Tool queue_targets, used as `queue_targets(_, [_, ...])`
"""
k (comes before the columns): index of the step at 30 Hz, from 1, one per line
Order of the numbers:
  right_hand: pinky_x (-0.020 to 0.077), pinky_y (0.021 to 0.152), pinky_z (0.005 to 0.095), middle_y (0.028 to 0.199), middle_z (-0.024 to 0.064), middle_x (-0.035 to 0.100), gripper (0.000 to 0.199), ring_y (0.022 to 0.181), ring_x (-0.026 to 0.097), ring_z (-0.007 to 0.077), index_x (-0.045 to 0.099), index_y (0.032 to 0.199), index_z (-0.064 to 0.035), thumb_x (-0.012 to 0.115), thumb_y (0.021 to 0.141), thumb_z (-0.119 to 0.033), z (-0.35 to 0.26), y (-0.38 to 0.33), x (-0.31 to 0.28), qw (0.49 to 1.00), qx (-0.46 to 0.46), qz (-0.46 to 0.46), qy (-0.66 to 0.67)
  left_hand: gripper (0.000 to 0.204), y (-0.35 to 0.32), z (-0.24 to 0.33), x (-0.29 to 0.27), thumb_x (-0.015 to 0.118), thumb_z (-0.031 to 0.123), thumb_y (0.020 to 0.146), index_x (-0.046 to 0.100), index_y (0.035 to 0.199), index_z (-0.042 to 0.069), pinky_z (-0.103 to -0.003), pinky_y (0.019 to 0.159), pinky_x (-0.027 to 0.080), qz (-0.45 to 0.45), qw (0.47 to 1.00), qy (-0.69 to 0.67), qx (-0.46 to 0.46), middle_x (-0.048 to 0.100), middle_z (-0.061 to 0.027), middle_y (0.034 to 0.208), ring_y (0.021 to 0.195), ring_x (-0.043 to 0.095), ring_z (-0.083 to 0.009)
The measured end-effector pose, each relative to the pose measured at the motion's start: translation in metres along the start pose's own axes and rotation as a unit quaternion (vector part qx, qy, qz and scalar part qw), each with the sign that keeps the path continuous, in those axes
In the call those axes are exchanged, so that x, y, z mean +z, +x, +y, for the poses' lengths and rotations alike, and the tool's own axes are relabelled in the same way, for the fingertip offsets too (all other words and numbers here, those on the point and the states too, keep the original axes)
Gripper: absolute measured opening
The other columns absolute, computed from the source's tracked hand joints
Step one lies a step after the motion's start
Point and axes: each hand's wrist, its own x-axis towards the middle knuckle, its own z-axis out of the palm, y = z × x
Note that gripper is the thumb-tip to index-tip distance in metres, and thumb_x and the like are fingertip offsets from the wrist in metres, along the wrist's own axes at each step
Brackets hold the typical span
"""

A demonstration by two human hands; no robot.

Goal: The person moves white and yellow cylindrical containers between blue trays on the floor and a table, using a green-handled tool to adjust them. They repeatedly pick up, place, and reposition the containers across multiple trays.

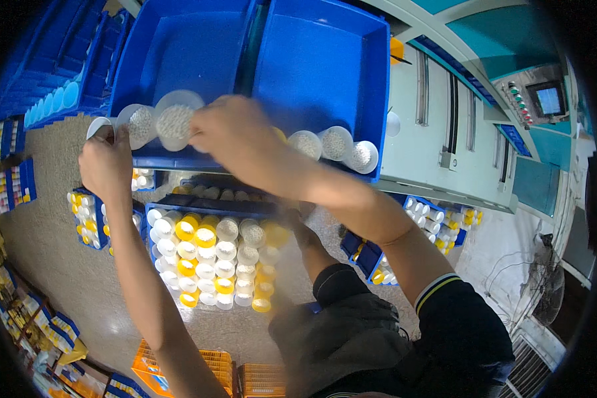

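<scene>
My left hand (106,162) is closed around the edge of a white cup (99,125) at the near left corner of a blue crate (199,159). Beside it stands a translucent cup (138,126) filled with white pellets. My right hand (229,126), slightly blurred, pinches the rim of a larger-looking translucent cup (174,121), also holding white pellets. Its fingertips are partly hidden by the hand's back. Further right, along the crate's near wall, several pellet-filled cups (336,142) sit in a row, with a bit of yellow half covered by my right forearm.
Below stands another blue crate (212,209) packed with white and yellow cups (205,252). Orange baskets (262,379) are at the lower edge. A pale green machine (438,126) with a control panel (544,96) stands right. Blue crates (50,50) are stacked far left.
</scene>
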Motion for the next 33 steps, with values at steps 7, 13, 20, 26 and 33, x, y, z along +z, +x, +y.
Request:
queue_targets(7, [0.0545,0.071,0.0355,0.087,0.0149,0.071,0.014,0.08,0.068,0.0286,0.071,0.089,0.0012,0.075,0.078,-0.006,0.041,-0.077,-0.141,0.967,0.045,0.082,-0.237,0.03,-0.041,0.126,-0.015,0.073,0.032,0.084,0.075,0.091,0.004,-0.038,0.061,0.053,-0.006,0.968,-0.215,0.13,0.072,-0.0153,0.08,0.067,0.07,-0.0305])
queue_targets(13, [0.054,0.076,0.0389,0.087,0.0145,0.071,0.012,0.082,0.068,0.0302,0.072,0.091,-0.0017,0.073,0.082,-0.009,0.104,-0.138,-0.128,0.954,0.149,-0.013,-0.261,0.017,-0.08,0.203,0.048,0.069,0.023,0.079,0.072,0.075,0.007,-0.043,0.06,0.056,-0.058,0.971,-0.174,0.152,0.068,-0.0186,0.073,0.069,0.069,-0.0368])
queue_targets(20, [0.0553,0.082,0.0368,0.108,0.0123,0.069,0.034,0.094,0.068,0.0249,0.066,0.119,-0.0122,0.067,0.085,-0.01,0.101,-0.168,-0.134,0.927,0.187,-0.136,-0.294,0.029,-0.112,0.199,0.061,0.068,0.032,0.085,0.07,0.102,0.009,-0.038,0.058,0.057,-0.143,0.965,-0.007,0.218,0.071,-0.0131,0.08,0.069,0.071,-0.0304])
queue_targets(26, [0.0596,0.064,0.0367,0.129,0.0163,0.056,0.041,0.071,0.071,0.0295,0.066,0.12,-0.0185,0.064,0.08,-0.01,0.11,-0.162,-0.141,0.928,0.003,-0.224,-0.299,0.029,-0.121,0.178,0.06,0.071,0.015,0.079,0.07,0.108,0.013,-0.036,0.065,0.058,-0.193,0.917,-0.114,0.33,0.069,-0.0132,0.095,0.076,0.071,-0.0298])
queue_targets(33, [0.0607,0.065,0.0325,0.124,0.0197,0.057,0.024,0.075,0.073,0.024,0.066,0.103,-0.0018,0.065,0.08,-0.007,0.121,-0.162,-0.122,0.932,0.019,-0.216,-0.291,0.021,-0.102,0.193,0.084,0.062,0.002,0.078,0.073,0.095,0.008,-0.036,0.069,0.057,-0.2,0.914,-0.128,0.329,0.07,-0.0155,0.088,0.078,0.071,-0.0314])
